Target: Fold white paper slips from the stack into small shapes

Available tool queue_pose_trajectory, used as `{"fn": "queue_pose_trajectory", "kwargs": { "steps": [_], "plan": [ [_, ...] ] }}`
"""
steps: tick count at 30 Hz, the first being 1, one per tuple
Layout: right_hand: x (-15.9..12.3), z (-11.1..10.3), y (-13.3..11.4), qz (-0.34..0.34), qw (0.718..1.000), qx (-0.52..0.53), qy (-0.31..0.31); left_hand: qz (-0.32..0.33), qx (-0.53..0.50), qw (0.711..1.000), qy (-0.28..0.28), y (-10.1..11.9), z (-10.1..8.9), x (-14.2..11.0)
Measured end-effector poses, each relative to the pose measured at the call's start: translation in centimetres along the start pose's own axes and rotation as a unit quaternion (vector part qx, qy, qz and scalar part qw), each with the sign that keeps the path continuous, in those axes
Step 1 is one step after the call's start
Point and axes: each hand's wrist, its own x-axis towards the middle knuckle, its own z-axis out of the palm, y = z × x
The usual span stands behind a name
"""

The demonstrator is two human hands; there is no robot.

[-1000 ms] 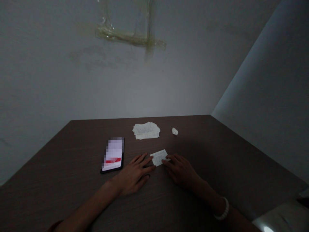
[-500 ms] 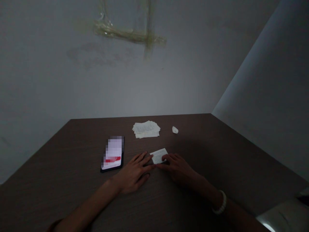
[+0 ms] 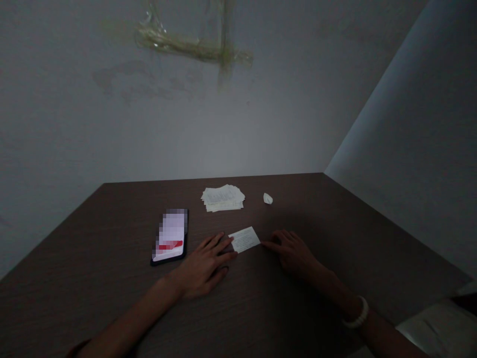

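Observation:
A small white printed slip of paper (image 3: 246, 239) lies on the brown table, lines of text facing up. My left hand (image 3: 204, 263) lies flat with its fingers spread, fingertips touching the slip's left edge. At the slip's right corner, my right hand (image 3: 292, 251) points one outstretched digit leftward, its tip at or very near the paper. The other fingers of that hand are bent a little, and I see nothing held in them. A pale bracelet (image 3: 358, 313) circles the right wrist.
Farther back sits a loose stack of white paper slips (image 3: 223, 199), with a crumpled bit of white paper (image 3: 268, 199) to its right. A phone (image 3: 170, 236) with a lit, blurred screen lies left of my left hand. Grey walls (image 3: 238, 124) rise behind and right of the table (image 3: 93, 238).
My right hand has drawn back to the right, off the slip's printed face, so more of the text shows. The left hand stays at the slip's left edge. The view has shifted slightly.

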Motion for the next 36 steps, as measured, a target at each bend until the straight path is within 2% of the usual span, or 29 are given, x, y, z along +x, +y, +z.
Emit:
{"fn": "queue_pose_trajectory", "kwargs": {
  "steps": [5, 9, 14, 19, 23, 30, 33, 36],
  "plan": [
    [0.2, -0.1, -0.3, 0.02, 0.999, 0.037, 0.015, 0.002, -0.003, 1.0, 0.014, 0.0, 0.2, 0.0],
    [0.5, 0.1, -1.1, 0.031, 0.995, 0.08, 0.06, -0.003, -0.008, 1.0, 0.013, 0.2, -0.1, 0.0],
    [1.4, 0.5, -3.2, -0.069, 0.991, 0.101, 0.051, -0.004, -0.017, 1.0, 0.017, 0.5, -0.3, 0.1],
    [2.2, 0.2, -4.2, -0.085, 0.995, 0.059, 0.015, -0.006, -0.014, 1.0, 0.017, 0.3, -0.1, 0.1],
    [2.1, -0.4, -3.6, -0.077, 0.997, 0.005, 0.004, -0.01, -0.008, 1.0, 0.016, 0.3, -0.1, 0.1],
    [0.7, -0.5, -0.8, -0.019, 0.999, -0.031, 0.009, -0.006, -0.016, 0.999, 0.028, 0.5, -0.2, 0.1],
    [0.4, -0.2, -0.3, -0.015, 1.0, -0.016, 0.018, -0.009, -0.023, 0.999, 0.035, 0.6, -0.2, 0.1],
    [0.6, 0.1, -0.1, 0.011, 0.998, 0.041, 0.039, -0.015, -0.033, 0.999, 0.036, 0.6, -0.3, 0.1]
  ]
}}
